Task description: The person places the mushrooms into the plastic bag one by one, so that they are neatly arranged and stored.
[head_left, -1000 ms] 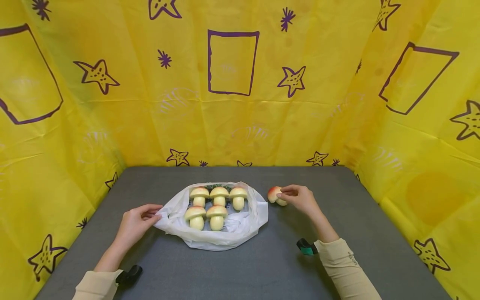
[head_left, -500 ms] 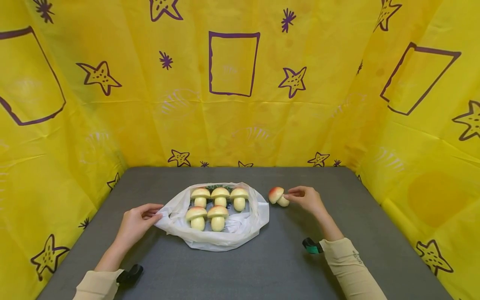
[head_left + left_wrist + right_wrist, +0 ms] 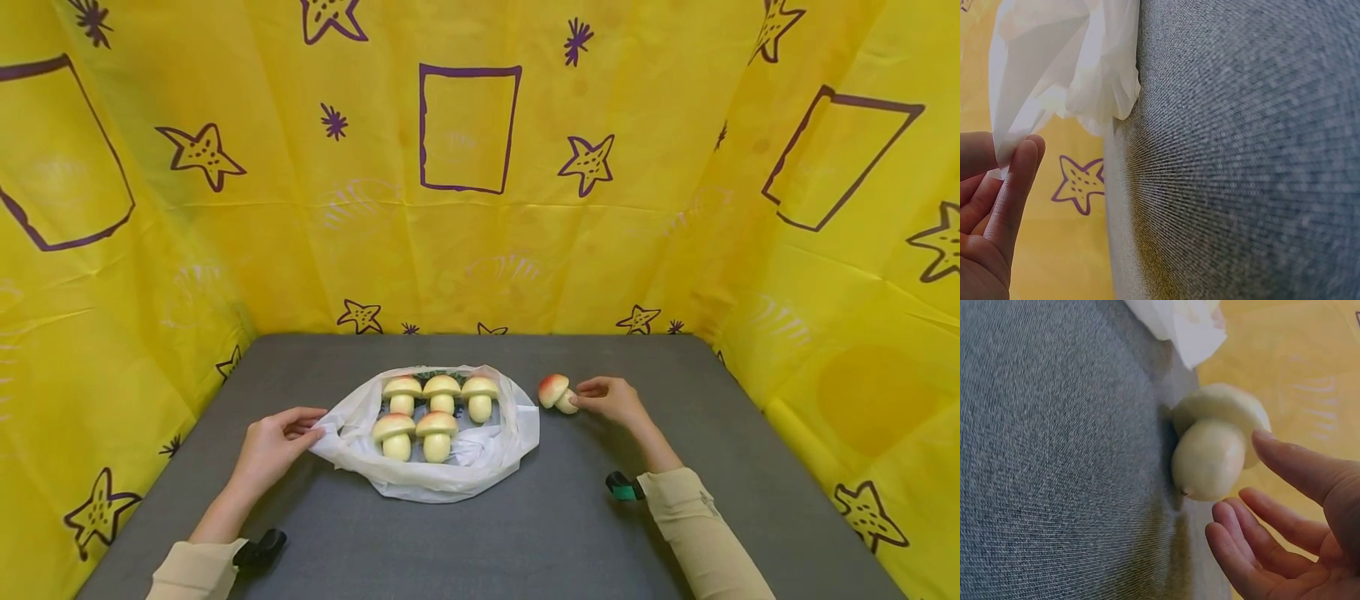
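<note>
A white plastic bag lies spread open on the table, with several toy mushrooms in two rows inside its mouth. Thumb and fingers of my left hand pinch the bag's left corner; the left wrist view shows the film drawn up from the fingertips. Right of the bag, a single toy mushroom with a red-tinged cap rests tilted on the table. My right hand is beside its stem. In the right wrist view, thumb and fingers are spread apart near the mushroom, not closed round it.
The dark grey table runs back to a yellow cloth with purple drawings, which also stands along both sides. A black wrist strap device is on the left wrist, another on the right.
My right hand has let go of the single mushroom and drawn slightly right of it. That mushroom now rests on the table. The left hand keeps its pinch on the bag.
</note>
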`<state>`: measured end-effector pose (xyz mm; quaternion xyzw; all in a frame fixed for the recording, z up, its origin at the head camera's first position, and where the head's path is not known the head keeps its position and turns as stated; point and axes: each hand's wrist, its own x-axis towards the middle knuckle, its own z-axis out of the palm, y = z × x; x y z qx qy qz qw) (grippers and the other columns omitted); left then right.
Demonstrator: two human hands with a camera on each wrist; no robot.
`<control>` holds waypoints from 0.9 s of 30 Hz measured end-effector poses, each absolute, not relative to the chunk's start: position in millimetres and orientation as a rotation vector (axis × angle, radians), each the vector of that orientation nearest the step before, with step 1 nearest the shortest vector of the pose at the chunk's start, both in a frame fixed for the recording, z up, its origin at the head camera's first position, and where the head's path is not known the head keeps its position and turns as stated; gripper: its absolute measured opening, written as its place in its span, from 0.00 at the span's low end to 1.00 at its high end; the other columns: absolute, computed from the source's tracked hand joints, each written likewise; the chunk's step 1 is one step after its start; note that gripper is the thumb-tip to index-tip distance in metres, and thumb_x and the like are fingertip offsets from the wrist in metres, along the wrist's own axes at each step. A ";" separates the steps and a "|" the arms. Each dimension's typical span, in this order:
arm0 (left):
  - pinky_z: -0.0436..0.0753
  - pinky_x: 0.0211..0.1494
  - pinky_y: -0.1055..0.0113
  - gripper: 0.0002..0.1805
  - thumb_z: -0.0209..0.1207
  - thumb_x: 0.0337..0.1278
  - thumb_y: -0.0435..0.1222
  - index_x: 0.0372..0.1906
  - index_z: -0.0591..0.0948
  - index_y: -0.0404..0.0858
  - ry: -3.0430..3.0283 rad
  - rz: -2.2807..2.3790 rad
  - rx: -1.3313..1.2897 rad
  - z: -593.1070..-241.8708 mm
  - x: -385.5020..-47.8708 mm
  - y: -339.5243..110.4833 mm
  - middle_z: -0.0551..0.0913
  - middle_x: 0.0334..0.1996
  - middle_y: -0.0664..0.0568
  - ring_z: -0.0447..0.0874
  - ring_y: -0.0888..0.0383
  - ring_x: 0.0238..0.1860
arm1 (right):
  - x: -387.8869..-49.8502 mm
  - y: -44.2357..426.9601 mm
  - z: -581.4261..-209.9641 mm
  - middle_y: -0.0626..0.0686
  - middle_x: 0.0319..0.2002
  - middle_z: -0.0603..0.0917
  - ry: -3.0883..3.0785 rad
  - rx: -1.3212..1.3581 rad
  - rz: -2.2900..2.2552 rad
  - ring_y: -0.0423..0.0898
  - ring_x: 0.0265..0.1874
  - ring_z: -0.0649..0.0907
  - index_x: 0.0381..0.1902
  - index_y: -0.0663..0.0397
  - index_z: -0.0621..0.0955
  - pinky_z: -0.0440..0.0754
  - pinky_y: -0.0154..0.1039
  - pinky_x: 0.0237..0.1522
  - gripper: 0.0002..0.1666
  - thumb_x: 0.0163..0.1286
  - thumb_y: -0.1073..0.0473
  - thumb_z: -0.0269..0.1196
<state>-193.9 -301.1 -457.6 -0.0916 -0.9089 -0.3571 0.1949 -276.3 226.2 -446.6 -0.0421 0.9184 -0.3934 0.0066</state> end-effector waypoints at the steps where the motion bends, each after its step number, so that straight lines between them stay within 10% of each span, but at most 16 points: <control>1: 0.78 0.29 0.80 0.12 0.69 0.48 0.34 0.41 0.86 0.40 -2.550 -1.001 -0.257 -457.4 -193.7 -301.3 0.86 0.30 0.51 0.79 0.72 0.26 | -277.9 226.7 -448.2 0.57 0.41 0.87 2.865 -0.145 -1.231 0.49 0.41 0.85 0.48 0.62 0.82 0.80 0.36 0.40 0.26 0.58 0.50 0.69; 27: 0.78 0.30 0.82 0.13 0.70 0.46 0.31 0.40 0.86 0.37 -2.524 -0.988 -0.284 -458.3 -194.0 -301.6 0.86 0.29 0.49 0.79 0.72 0.26 | -299.6 225.1 -472.1 0.62 0.43 0.84 2.688 -0.350 -1.378 0.45 0.38 0.81 0.50 0.69 0.79 0.77 0.33 0.39 0.31 0.53 0.52 0.72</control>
